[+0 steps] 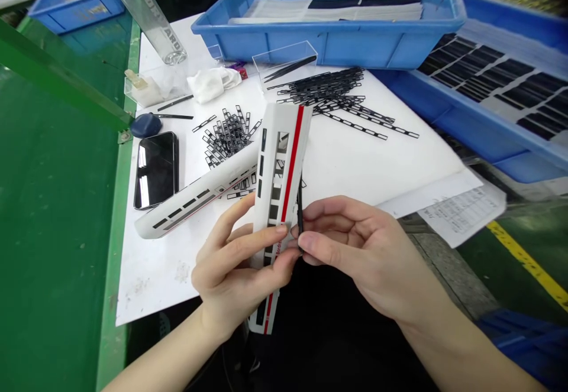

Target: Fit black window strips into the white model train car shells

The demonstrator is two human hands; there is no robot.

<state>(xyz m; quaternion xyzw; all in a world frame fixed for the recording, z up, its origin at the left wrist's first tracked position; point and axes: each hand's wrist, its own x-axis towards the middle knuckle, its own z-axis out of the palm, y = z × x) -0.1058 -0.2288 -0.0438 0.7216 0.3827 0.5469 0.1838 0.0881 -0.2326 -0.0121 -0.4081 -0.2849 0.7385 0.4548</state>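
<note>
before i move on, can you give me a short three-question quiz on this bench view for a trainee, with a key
1. True or false: the left hand holds the red-striped white shell.
2. Where does the phone lie? a) in a blue bin b) on the white tabletop c) on the floor
3. Fill in the colour: the right hand pinches a thin ____ strip beside the shell.

Key: 1. True. 2. b. 3. Black.
</note>
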